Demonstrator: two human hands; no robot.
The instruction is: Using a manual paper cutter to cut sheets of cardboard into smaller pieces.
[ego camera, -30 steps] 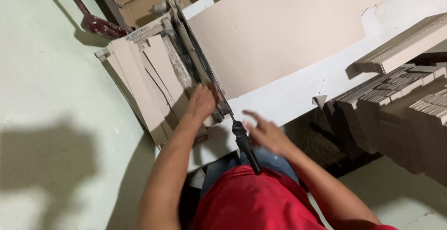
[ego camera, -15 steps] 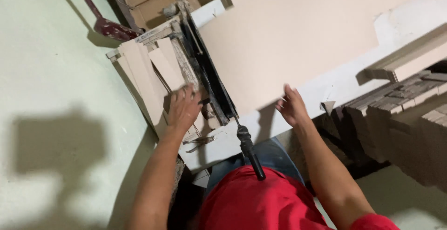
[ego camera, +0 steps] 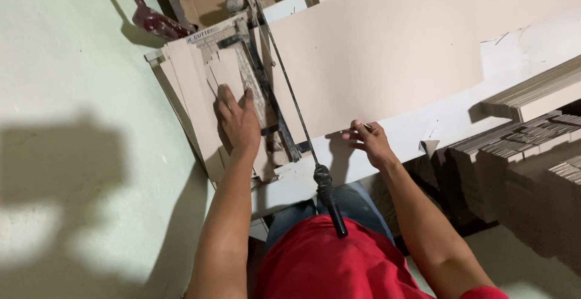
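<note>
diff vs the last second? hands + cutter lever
The right hand let go of the lever and moved right, onto the near edge of the big sheet, fingertips on it. The left hand slid slightly up the cut pieces, still flat on them. The lever stays down, now untouched.

The left hand (ego camera: 237,120) lies flat, fingers spread, arm outstretched. The right hand (ego camera: 370,143) rests palm down, fingers extended forward.

Dim, warm indoor light; hard dark shadows on wall; slight softness.
</note>
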